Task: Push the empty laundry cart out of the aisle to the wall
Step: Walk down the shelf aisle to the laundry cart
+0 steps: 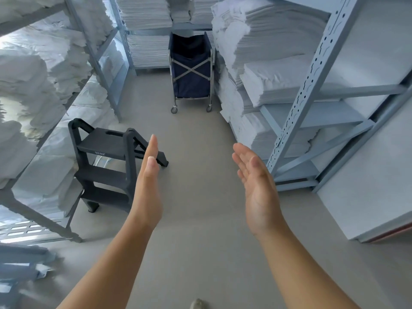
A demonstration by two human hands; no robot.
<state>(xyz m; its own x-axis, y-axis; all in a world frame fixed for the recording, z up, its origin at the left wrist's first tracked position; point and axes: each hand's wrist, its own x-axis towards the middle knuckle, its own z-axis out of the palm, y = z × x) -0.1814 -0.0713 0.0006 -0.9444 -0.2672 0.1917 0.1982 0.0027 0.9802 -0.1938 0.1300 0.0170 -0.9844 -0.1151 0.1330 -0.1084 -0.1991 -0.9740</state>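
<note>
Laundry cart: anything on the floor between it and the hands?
Head view: only bare floor between the hands (left, right) and the laundry cart. The black step stool stands left of that stretch, not in it.

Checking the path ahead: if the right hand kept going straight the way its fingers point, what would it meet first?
Probably the laundry cart. The right hand is open, fingers aimed up the aisle; only bare floor shows between, though depth is hard to judge.
</note>
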